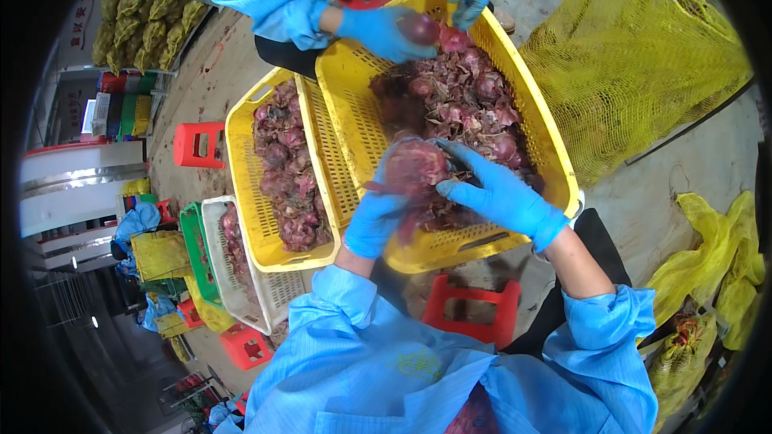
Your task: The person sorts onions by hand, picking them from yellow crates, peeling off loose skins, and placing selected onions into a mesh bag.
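A red onion [416, 167], slightly blurred, is held over the near end of a yellow plastic crate [346, 141]. My left hand [375, 213], in a blue glove, grips it from the left and partly hides behind it. Blue-gloved too, my right hand [508, 199] has its thumb and forefinger pinched at the onion's right side. Dark red strips of skin hang below the onion. Inside the crate lie many red onions [489, 87] among loose, dry skins.
Across the crate, a co-worker's gloved hand [386, 34] holds another onion [419, 28]. A second yellow crate [237, 124] of onions stands at left, with white [269, 293] and green crates beyond. Red stools [474, 305] stand around; yellow mesh [635, 56] spreads at right.
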### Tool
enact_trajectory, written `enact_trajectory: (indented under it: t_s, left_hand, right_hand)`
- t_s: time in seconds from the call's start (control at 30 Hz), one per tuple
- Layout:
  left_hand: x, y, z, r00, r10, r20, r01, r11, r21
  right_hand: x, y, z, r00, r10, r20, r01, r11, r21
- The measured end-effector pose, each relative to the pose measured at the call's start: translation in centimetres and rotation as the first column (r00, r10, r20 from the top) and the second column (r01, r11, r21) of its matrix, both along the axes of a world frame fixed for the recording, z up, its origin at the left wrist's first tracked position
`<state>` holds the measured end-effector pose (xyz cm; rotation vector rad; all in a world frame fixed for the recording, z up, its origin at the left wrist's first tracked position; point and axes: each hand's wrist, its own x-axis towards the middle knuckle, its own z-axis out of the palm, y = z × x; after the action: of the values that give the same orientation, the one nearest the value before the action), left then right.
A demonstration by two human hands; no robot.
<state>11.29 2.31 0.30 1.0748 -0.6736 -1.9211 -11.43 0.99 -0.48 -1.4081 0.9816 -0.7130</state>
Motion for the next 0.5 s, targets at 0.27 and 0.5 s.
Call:
enact_trajectory:
  t_s: [0.27, 0.5]
  left_hand:
    - [-2.5, -1.3, -0.8, 0.992, -0.062, 0.112, 0.092, 0.953, -0.288]
    - [-3.5, -2.5, 0.1, 0.989, -0.063, 0.135, 0.111, 0.916, -0.384]
  right_hand:
    - [0.6, -0.1, 2.3, 0.853, -0.243, 0.462, -0.069, 0.824, 0.562]
    - [2.1, -0.6, -0.1, 0.958, -0.227, 0.176, 0.241, 0.968, -0.063]
